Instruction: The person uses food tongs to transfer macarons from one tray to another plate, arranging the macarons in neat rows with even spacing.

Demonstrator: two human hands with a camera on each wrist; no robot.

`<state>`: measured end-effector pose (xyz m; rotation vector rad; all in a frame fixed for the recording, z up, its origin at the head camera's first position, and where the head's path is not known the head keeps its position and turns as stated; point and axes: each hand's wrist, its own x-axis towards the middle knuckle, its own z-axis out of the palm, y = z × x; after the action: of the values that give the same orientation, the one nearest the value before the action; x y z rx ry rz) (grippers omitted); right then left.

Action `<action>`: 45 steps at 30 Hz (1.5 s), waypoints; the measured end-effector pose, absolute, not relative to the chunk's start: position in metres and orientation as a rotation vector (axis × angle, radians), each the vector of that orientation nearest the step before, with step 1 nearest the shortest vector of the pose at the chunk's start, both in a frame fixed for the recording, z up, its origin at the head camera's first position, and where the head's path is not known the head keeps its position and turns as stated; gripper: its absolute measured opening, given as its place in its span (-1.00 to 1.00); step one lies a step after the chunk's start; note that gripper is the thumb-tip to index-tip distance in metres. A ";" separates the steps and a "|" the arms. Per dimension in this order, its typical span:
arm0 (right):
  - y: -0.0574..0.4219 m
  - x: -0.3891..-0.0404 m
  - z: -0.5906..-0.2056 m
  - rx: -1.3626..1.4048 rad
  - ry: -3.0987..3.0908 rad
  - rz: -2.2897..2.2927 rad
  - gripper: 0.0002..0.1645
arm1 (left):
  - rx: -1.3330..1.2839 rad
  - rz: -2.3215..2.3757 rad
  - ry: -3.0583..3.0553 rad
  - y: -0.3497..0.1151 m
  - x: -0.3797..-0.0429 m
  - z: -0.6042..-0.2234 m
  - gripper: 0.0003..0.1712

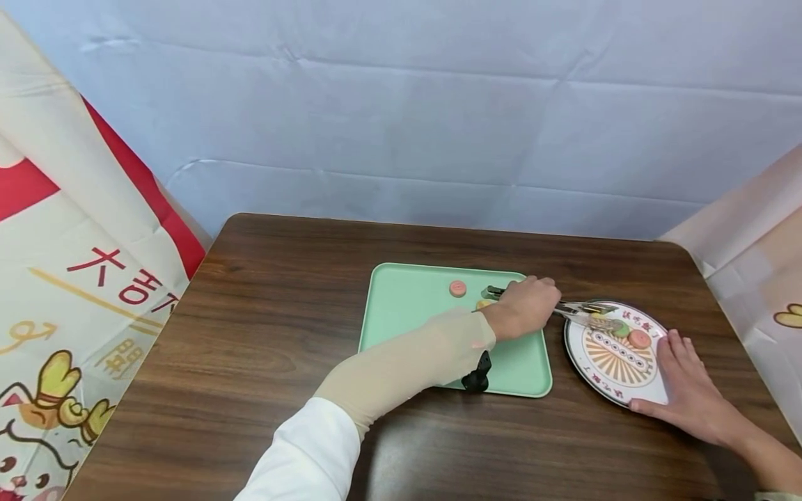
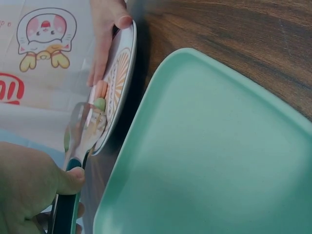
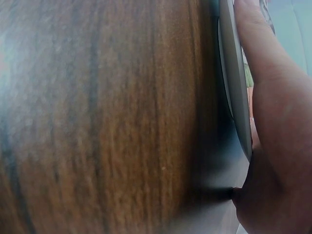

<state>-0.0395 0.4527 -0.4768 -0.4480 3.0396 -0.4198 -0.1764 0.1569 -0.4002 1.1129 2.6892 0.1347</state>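
My left hand (image 1: 529, 304) grips a pair of tongs (image 2: 68, 195) with dark handles and clear, see-through ends, reaching across the green tray. The tongs' ends lie over the patterned white plate (image 1: 617, 369), close to a green round piece (image 1: 620, 330) and a pink round piece (image 1: 640, 339). Something yellow shows around the tong ends, partly hidden by them. My right hand (image 1: 692, 390) rests on the plate's right rim, fingers extended and thumb near the front edge. On the tray (image 1: 407, 296) sit another pink piece (image 1: 458, 288) and a yellow piece (image 1: 484, 304), partly covered by the left arm.
A dark brown wooden table (image 1: 282, 299) carries the tray at its middle and the plate to its right. Behind it hangs a pale creased cloth (image 1: 401, 125). A printed cloth (image 1: 81, 264) with red lettering and a cartoon cat hangs at the left.
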 end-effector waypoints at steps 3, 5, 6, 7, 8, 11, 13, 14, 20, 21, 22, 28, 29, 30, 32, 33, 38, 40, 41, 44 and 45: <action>0.452 -0.040 -0.477 -0.441 3.034 -0.425 0.56 | 1.106 0.129 2.688 0.157 -0.176 -0.400 -0.65; 0.452 -0.040 -0.477 -0.442 3.032 -0.423 0.56 | 1.102 0.127 2.689 0.156 -0.176 -0.400 -0.65; 0.452 -0.040 -0.477 -0.443 3.032 -0.423 0.56 | 1.099 0.130 2.688 0.156 -0.176 -0.400 -0.65; 0.452 -0.040 -0.477 -0.448 3.033 -0.422 0.56 | 1.095 0.134 2.688 0.156 -0.176 -0.400 -0.65; 0.452 -0.040 -0.477 -0.450 3.034 -0.421 0.56 | 1.091 0.137 2.688 0.156 -0.176 -0.400 -0.65; 0.453 -0.040 -0.477 -0.457 3.037 -0.419 0.56 | 1.087 0.145 2.692 0.157 -0.177 -0.400 -0.64; 0.453 -0.040 -0.477 -0.456 3.037 -0.417 0.56 | 1.086 0.145 2.694 0.157 -0.177 -0.401 -0.63; 0.453 -0.040 -0.477 -0.456 3.036 -0.415 0.56 | 1.088 0.143 2.695 0.157 -0.177 -0.401 -0.63; 0.454 -0.040 -0.477 -0.452 3.036 -0.411 0.56 | 1.086 0.132 2.694 0.157 -0.177 -0.400 -0.63; 0.454 -0.040 -0.477 -0.452 3.037 -0.410 0.57 | 1.085 0.133 2.693 0.157 -0.177 -0.400 -0.63; 0.454 -0.040 -0.477 -0.451 3.037 -0.408 0.57 | 1.085 0.134 2.690 0.157 -0.177 -0.399 -0.64; 0.455 -0.040 -0.476 -0.434 3.028 -0.417 0.56 | 1.093 0.112 2.684 0.158 -0.178 -0.399 -0.65; 0.455 -0.039 -0.476 -0.430 3.026 -0.420 0.56 | 1.095 0.107 2.684 0.158 -0.178 -0.399 -0.65; 0.455 -0.039 -0.476 -0.426 3.026 -0.421 0.56 | 1.094 0.105 2.683 0.159 -0.178 -0.399 -0.64; 0.455 -0.040 -0.476 -0.418 3.024 -0.419 0.56 | 1.097 0.100 2.681 0.159 -0.178 -0.400 -0.63; 0.455 -0.040 -0.476 -0.416 3.023 -0.419 0.56 | 1.097 0.098 2.679 0.159 -0.178 -0.400 -0.62; 0.455 -0.041 -0.476 -0.397 3.012 -0.413 0.56 | 1.098 0.094 2.677 0.159 -0.179 -0.403 -0.61; 0.454 -0.041 -0.476 -0.390 3.008 -0.413 0.56 | 1.098 0.098 2.679 0.157 -0.179 -0.403 -0.61; 0.454 -0.042 -0.476 -0.389 3.008 -0.413 0.56 | 1.098 0.102 2.681 0.156 -0.179 -0.404 -0.61; 0.452 -0.042 -0.476 -0.383 3.006 -0.412 0.56 | 1.098 0.121 2.685 0.152 -0.180 -0.404 -0.60; 0.452 -0.042 -0.476 -0.383 3.006 -0.413 0.56 | 1.096 0.129 2.686 0.151 -0.181 -0.404 -0.60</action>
<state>-0.0424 0.4520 -0.4759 -0.3829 3.0058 -0.4126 -0.1806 0.1511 -0.4042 1.0959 2.6860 0.1294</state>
